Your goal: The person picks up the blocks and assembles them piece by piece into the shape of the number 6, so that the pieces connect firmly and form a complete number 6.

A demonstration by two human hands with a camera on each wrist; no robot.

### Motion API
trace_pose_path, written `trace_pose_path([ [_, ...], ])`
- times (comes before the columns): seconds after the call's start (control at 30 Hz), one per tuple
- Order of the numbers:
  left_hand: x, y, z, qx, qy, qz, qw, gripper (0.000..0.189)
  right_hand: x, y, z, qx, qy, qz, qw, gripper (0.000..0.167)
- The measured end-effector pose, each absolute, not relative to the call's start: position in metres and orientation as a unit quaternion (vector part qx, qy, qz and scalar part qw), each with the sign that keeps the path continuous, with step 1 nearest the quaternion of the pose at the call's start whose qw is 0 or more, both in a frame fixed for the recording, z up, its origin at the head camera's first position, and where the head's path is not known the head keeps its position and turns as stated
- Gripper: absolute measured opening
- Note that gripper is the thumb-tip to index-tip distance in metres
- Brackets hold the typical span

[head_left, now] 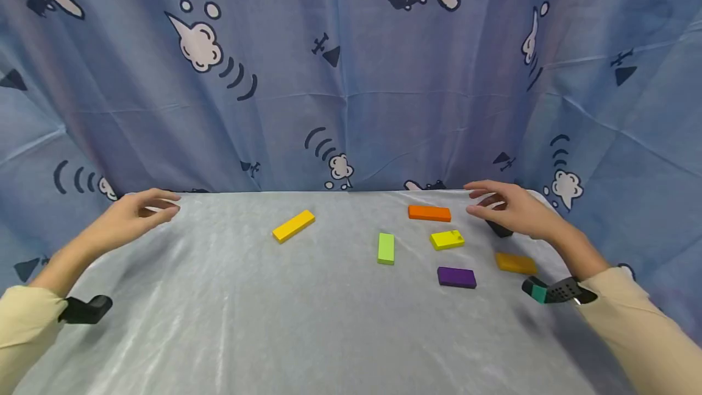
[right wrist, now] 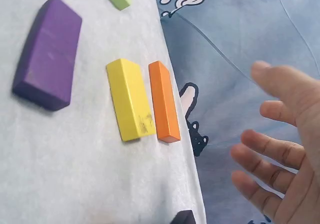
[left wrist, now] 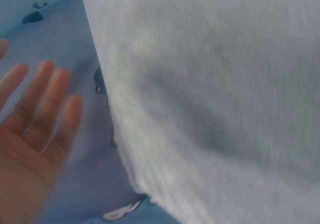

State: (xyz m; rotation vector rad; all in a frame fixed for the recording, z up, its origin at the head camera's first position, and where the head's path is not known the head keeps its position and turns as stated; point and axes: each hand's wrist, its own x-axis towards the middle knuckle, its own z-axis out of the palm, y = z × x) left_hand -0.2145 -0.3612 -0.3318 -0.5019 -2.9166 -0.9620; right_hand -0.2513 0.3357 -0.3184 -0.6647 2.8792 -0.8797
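My left hand (head_left: 141, 215) hovers over the far left of the table with relaxed, spread fingers and holds nothing. On the other side my right hand (head_left: 507, 207) hangs above the far right, fingers loosely bent, also holding nothing. Under it a black block (head_left: 500, 228) is partly hidden. Nearest its fingertips lie an orange block (head_left: 429, 213) and a yellow block (head_left: 446, 239) with a dark smudge. A purple block (head_left: 457, 277), a light green block (head_left: 386, 249) and an amber block (head_left: 516, 263) lie around them. Left of these, an orange-yellow block (head_left: 294, 226) rests at a slant.
A pale grey cloth (head_left: 247, 309) covers the table. Behind its far edge hangs a blue curtain (head_left: 285, 35) printed with planes and clouds, which also runs along both sides. Black straps with camera mounts sit on the left wrist (head_left: 86, 309) and right wrist (head_left: 559, 291).
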Motion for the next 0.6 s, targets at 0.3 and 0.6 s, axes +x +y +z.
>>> trace_pose_path([
  [0.3,-0.227,-0.334,-0.350,-0.141,-0.896,-0.420,-0.019,0.043,-0.265,0.336,-0.332,-0.205,0.927,-0.314,0.009,0.041],
  [0.6,-0.247,-0.294,-0.363,-0.161,-0.878,-0.448,-0.050,0.049,-0.272,0.333,-0.343,-0.164,0.924,-0.346,0.015,0.046],
])
